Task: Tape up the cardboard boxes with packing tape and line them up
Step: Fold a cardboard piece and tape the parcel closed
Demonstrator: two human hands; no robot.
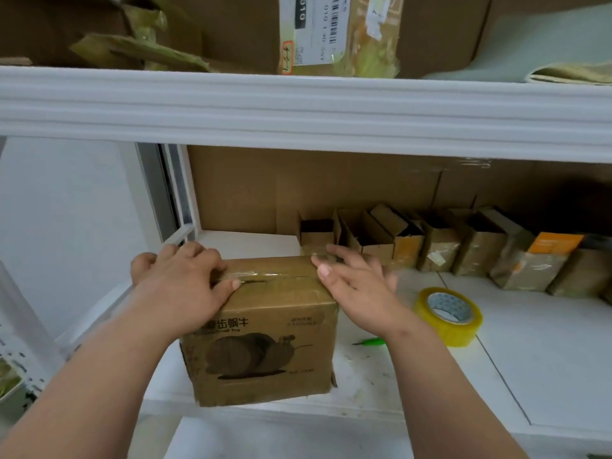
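Observation:
A brown cardboard box with a printed snail picture stands on the white shelf. Clear tape runs along its top seam. My left hand rests on the box's top left part, thumb pressing the tape at the seam. My right hand lies at the box's top right edge with fingers spread and straight, touching the tape end. A roll of yellowish packing tape lies flat on the shelf to the right of the box.
A green-handled tool lies between box and tape roll. Several small open cartons stand in a row along the back right. A white upper shelf beam carries larger boxes overhead.

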